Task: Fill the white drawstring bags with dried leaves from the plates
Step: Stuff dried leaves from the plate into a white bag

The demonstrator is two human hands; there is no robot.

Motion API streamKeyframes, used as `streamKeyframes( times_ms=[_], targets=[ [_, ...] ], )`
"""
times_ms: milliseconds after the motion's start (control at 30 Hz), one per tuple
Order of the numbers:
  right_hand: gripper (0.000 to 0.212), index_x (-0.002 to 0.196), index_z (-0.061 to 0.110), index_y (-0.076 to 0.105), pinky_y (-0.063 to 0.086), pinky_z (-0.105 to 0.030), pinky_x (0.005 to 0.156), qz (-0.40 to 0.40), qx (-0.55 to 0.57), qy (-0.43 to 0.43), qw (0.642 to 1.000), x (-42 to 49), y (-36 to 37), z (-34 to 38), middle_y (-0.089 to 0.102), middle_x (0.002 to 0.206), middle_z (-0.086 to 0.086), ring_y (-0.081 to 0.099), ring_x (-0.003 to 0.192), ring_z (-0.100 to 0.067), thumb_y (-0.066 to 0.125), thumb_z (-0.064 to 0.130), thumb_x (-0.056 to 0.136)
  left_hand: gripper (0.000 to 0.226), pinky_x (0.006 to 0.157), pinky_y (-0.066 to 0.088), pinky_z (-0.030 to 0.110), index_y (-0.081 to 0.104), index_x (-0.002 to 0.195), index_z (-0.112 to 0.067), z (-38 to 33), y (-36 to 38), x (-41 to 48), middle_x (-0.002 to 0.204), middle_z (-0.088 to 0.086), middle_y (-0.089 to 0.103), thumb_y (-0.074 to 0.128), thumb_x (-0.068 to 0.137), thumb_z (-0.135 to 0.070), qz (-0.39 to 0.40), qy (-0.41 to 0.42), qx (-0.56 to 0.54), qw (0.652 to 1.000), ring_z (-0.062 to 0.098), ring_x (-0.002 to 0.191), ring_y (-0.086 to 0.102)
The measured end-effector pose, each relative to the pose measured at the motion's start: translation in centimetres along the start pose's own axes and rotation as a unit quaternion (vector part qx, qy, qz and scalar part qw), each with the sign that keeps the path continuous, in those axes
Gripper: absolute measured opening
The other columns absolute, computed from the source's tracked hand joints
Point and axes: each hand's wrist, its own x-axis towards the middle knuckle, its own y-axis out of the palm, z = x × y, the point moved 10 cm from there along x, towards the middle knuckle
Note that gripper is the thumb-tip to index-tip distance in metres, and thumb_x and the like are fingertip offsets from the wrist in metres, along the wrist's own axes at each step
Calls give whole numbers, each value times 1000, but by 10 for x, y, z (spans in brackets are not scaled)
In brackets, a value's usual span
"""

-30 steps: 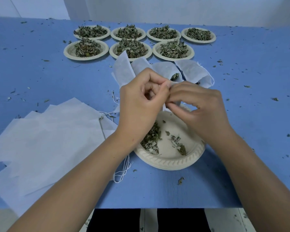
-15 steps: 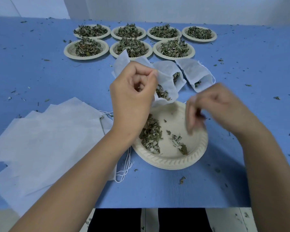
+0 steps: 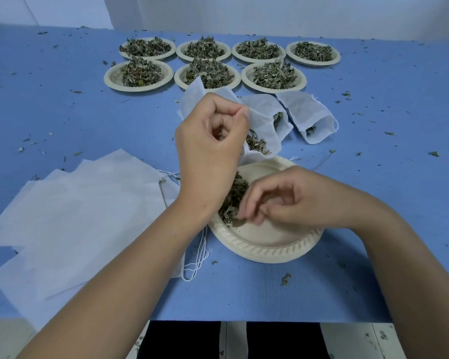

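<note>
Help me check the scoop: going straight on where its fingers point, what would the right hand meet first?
The dried leaves on the near plate: the right hand points left, fingertips seemingly at the pile's edge. Height above it is unclear.

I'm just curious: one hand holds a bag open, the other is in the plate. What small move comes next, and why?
Likely the right hand should pinch up some dried leaves from the near plate and lift them: its fingertips rest on that pile, and the left hand holds the bag open just beyond.
</note>
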Motion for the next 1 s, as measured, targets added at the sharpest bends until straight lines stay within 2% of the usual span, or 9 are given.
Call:
streamKeyframes(
  times_ms=[100,167,233,333,533,633,767,867,1000],
  targets=[
    [23,94,15,69,51,-32,86,-152,-122,-54,979,4,-26,11,66,99,-2,61,86,-18,77,4,76,15,49,37,18,60,77,-16,1,-1,1,53,1,52,63,91,-10,-3,-2,3,1000,5,45,42],
    [44,107,21,66,39,-15,93,-143,-215,-75,963,6,-21,15,57,110,15,48,105,-5,86,18,69,16,49,37,18,59,77,-16,1,-1,1,53,1,52,63,91,-10,-6,-4,0,1000,5,45,42],
    [54,116,21,64,26,-4,96,-92,-249,-107,958,9,-3,19,48,112,25,37,109,9,87,21,67,17,49,37,19,59,76,-17,1,0,1,53,2,52,63,90,-9,-4,-6,-1,1000,5,45,42],
    [41,109,16,70,30,-10,100,-58,-253,-132,957,13,14,21,58,112,9,44,110,-3,84,14,71,16,49,36,18,59,76,-15,0,2,-1,53,1,50,63,91,-9,2,-5,1,1000,4,46,41],
    [12,85,6,76,49,-31,84,-78,-247,-183,948,10,13,34,70,93,-4,65,91,-17,77,0,75,14,48,45,28,60,78,-12,1,1,-1,52,-2,50,63,91,-10,6,-6,1,1000,4,46,42],
    [12,84,5,76,51,-32,85,-134,-186,-205,951,0,-9,40,72,87,-4,67,88,-14,80,2,74,16,50,37,16,60,76,-14,0,1,0,52,-1,50,63,91,-8,3,3,4,1000,4,45,41],
    [19,91,7,73,54,-29,84,-200,-27,-238,950,-18,-40,45,73,89,-4,70,87,-17,77,3,72,18,50,35,14,59,76,-17,1,4,0,51,-5,49,63,91,-7,16,1,4,1000,2,45,40],
    [18,88,3,73,56,-30,77,-269,75,-275,920,-29,-61,46,74,87,2,70,83,-20,77,-1,71,17,50,35,13,59,77,-14,2,7,-1,51,-4,49,63,91,-6,25,-6,3,1000,1,45,41],
    [20,81,20,74,55,-27,79,-375,208,-263,865,-38,-83,29,75,83,2,70,82,-17,82,7,67,13,50,37,17,61,79,-9,4,11,-3,49,0,50,63,91,-6,40,-10,9,999,5,44,43]
  ],
)
